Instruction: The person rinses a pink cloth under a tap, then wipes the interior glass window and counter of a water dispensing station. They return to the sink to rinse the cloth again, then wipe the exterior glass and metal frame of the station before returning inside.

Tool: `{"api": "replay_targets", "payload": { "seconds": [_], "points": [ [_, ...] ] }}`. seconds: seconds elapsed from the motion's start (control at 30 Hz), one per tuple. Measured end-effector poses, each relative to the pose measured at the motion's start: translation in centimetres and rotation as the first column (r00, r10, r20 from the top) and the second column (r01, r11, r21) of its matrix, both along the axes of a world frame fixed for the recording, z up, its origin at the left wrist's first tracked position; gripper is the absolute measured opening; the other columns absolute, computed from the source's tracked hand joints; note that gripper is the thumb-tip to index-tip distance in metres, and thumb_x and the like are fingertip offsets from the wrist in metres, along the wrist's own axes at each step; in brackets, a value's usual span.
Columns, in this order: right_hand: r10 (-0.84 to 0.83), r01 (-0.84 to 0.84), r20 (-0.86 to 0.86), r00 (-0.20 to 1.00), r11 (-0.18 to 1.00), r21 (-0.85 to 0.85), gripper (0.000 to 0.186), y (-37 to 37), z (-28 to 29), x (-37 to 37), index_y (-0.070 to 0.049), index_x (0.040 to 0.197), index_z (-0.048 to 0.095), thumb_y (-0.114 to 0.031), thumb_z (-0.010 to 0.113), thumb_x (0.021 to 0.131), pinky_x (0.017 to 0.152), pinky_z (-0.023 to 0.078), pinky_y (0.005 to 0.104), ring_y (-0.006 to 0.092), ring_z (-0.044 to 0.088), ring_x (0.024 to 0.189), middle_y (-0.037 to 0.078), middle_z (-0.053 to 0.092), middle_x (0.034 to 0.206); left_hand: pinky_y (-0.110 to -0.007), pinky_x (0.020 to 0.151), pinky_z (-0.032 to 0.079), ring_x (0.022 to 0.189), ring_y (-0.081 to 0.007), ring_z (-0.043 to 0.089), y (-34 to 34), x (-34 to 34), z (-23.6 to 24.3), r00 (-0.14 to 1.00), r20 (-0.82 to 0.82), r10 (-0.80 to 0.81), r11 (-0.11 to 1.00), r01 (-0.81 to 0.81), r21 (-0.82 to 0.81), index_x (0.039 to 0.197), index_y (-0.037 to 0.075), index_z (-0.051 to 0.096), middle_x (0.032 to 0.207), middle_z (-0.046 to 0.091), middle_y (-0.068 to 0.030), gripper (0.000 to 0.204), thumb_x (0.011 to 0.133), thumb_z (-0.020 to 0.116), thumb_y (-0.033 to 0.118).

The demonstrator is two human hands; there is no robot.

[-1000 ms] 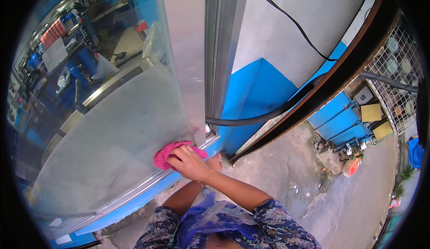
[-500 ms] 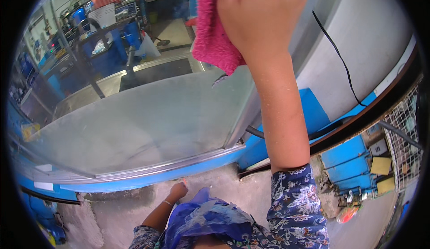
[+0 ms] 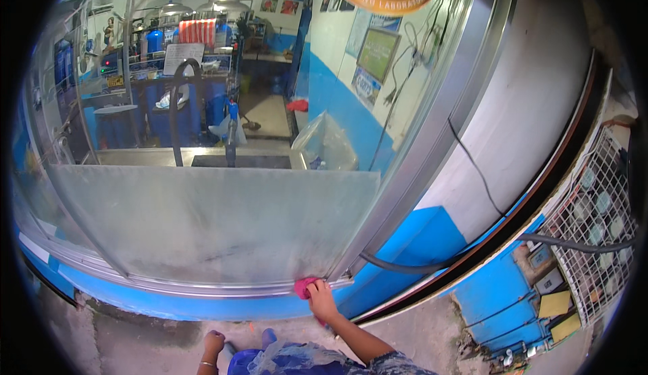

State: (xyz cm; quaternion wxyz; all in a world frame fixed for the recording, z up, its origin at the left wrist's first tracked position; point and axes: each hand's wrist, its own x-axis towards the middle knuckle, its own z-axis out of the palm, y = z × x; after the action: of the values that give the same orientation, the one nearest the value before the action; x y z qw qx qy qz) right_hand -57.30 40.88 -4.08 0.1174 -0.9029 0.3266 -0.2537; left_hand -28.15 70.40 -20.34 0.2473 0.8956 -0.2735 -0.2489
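My right hand point(image 3: 322, 299) grips a fluffy pink cloth point(image 3: 304, 286). The cloth touches the lower metal frame point(image 3: 223, 291) of a large window, near its right corner. Above that frame is a cloudy, whitish lower band of glass point(image 3: 216, 223) with dark smudges toward the bottom. Low on the left, my left hand point(image 3: 214, 341) hangs with its fingers curled into a loose fist, away from the window; nothing shows in it. A blue plastic covering point(image 3: 270, 361) is over my front.
Through the clear upper glass show blue barrels point(image 3: 165, 115), a red-striped cloth point(image 3: 197, 32) and a black hose point(image 3: 177, 105). Right of the frame, a thin black cable point(image 3: 476, 162) crosses the white wall. A thick grey hose point(image 3: 412, 265) runs past the blue wall base. Farther right stands a white wire grille point(image 3: 587, 206).
My right hand has come down with the pink cloth from high on the window to the bottom frame. My view has shifted, showing more of the upper glass. The left hand still hangs low.
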Motion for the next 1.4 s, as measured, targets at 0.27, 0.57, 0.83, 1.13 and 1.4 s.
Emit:
{"api": "replay_targets", "payload": {
  "seconds": [0.27,0.57,0.83,1.13,1.4],
  "points": [
    [0.011,0.164,0.423,0.906,0.912,-0.376,0.047,0.5,19.8,-1.7,-0.006,0.12,0.06,-0.004,0.064,0.073,0.092,0.046,0.0546,0.044,0.053,0.106,0.024,0.049,0.116,-0.046,0.078,0.053,0.083,-0.0386,0.068,-1.8,-1.5,1.5,0.994,-0.004,0.107,0.986,-0.106,-0.13,0.081,0.004,0.071,0.083,0.07,-0.0223,0.023,0.073,0.066,0.025],
    [-0.112,0.554,0.564,0.818,0.411,-0.724,0.059,-9.3,34.2,4.0,0.001,0.134,0.049,-0.035,0.056,0.087,0.11,0.016,0.0705,0.0529,0.03,0.135,0.032,0.038,0.142,-0.047,0.081,0.053,0.087,-0.0389,0.067,0.0,-2.1,1.2,0.99,-0.074,0.124,0.979,-0.134,-0.151,0.085,0.007,0.071,0.087,0.07,-0.0216,0.022,0.078,0.063,0.026],
    [0.342,0.54,0.559,0.755,0.16,-0.826,0.044,-7.5,67.0,11.8,-0.004,0.127,0.057,-0.029,0.056,0.092,0.104,0.035,0.0511,0.0393,0.051,0.12,0.022,0.056,0.129,-0.046,0.078,0.053,0.086,-0.0372,0.068,-1.2,0.5,2.7,0.981,-0.146,0.127,0.963,-0.157,-0.218,0.091,0.01,0.073,0.086,0.07,-0.0198,0.024,0.079,0.065,0.029],
    [0.642,-0.729,-0.364,0.675,0.655,-0.198,0.039,7.2,18.5,24.9,-0.012,0.126,0.056,-0.026,0.051,0.09,0.108,0.036,0.0508,0.0243,0.058,0.112,0.009,0.062,0.113,-0.045,0.075,0.053,0.082,-0.0373,0.068,-1.9,2.6,7.2,0.981,-0.183,-0.071,0.954,0.014,-0.298,0.089,0.011,0.073,0.081,0.07,-0.0186,0.021,0.079,0.065,0.028],
    [0.292,-0.32,-0.221,0.931,0.356,-0.878,0.033,-0.8,35.5,20.1,-0.018,0.113,0.066,-0.013,0.058,0.082,0.11,0.029,0.0645,0.0318,0.057,0.118,0.007,0.067,0.112,-0.047,0.074,0.053,0.081,-0.0409,0.066,14.0,11.0,2.6,0.952,0.001,0.305,0.911,-0.292,-0.291,0.083,0.008,0.072,0.081,0.069,-0.0216,0.019,0.076,0.065,0.023]
  ]
}}
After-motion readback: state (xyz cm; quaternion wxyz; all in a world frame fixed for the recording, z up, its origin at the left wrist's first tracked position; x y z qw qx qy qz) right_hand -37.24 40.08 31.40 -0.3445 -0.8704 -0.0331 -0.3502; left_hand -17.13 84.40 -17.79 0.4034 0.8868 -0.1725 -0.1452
